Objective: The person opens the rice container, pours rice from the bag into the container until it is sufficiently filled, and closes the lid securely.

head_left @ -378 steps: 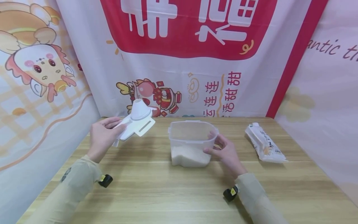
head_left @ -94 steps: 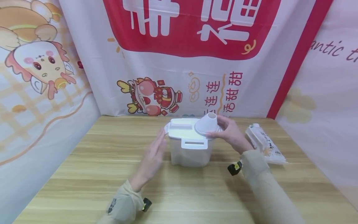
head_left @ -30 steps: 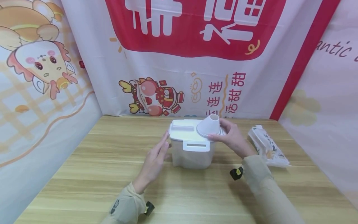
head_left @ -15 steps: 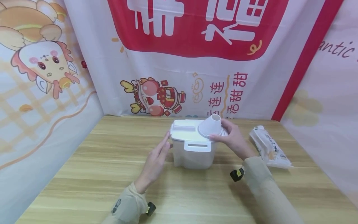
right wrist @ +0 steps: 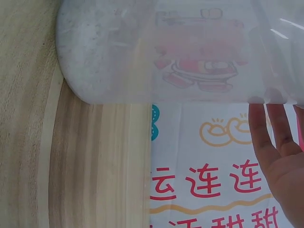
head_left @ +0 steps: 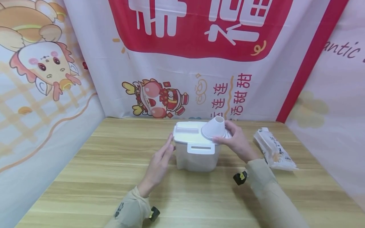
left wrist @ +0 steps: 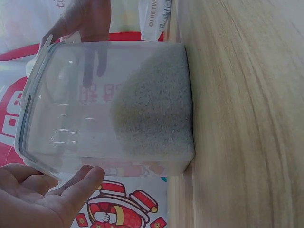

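Note:
A clear rice container [head_left: 196, 161], partly filled with rice [left wrist: 156, 95], stands upright on the wooden table. On its top sits a white lid [head_left: 186, 130] with a cone-shaped spout near the right end and a slotted latch [head_left: 201, 148] sticking out at the front. My left hand [head_left: 158, 163] lies along the container's left end, its straight fingers against the latch side just under the lid's edge. At the right end, my right hand [head_left: 238, 141] grips the lid and upper rim, thumb at the front by the spout's base. Its other fingers reach behind the wall.
To the right of the container lies a white printed plastic bag [head_left: 275, 150] on the wooden table [head_left: 114, 177]. Printed cloth hangs along the back [head_left: 159, 66] and both sides of the table.
Earlier my left hand held the lid off to the left, above the table; now it sits on the container. Within the last second both hands have stayed almost still.

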The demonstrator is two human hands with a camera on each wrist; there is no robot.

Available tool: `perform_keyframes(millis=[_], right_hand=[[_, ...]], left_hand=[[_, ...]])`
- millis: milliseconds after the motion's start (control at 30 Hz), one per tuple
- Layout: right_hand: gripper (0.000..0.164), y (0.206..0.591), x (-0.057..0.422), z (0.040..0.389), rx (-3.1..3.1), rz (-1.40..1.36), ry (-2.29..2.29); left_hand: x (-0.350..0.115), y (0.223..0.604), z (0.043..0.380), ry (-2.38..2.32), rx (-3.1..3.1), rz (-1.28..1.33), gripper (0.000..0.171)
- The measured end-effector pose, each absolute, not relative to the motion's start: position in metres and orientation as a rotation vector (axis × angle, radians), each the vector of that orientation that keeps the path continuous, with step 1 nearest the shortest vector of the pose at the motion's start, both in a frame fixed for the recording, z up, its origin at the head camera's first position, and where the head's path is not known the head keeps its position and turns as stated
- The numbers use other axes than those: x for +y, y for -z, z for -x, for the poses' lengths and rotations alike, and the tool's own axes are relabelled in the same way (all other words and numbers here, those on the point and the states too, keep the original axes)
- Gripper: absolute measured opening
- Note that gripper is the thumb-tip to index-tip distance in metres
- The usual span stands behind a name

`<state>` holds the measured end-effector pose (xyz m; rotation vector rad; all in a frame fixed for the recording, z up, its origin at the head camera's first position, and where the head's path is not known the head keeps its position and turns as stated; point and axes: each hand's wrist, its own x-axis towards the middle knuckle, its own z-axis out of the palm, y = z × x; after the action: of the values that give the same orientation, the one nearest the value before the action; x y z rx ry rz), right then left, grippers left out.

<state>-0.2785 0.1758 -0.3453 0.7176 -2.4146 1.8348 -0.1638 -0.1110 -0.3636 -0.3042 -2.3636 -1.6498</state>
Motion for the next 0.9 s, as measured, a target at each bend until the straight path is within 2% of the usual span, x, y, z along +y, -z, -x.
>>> perform_keyframes(millis=[167, 467, 900], right_hand=[[0.066, 0.3465, 0.1758, 0.2788, -2.412, -0.706, -1.851], [0.07, 0.3442, 0.1753, 0.2787, -2.408, -0.695, -1.871], [0.067, 0.3446, 0.1738, 0.2771, -2.4, -0.698, -1.888]], left_hand=[[-0.1104, 0.3642, 0.165, 1.623, -2.358, 0.304, 0.049], [-0.1095, 0.3624, 0.1652, 1.653, -2.37, 0.297, 0.054], [-0.1081, 0.3639, 0.1655, 1.639, -2.345, 0.313, 0.051]])
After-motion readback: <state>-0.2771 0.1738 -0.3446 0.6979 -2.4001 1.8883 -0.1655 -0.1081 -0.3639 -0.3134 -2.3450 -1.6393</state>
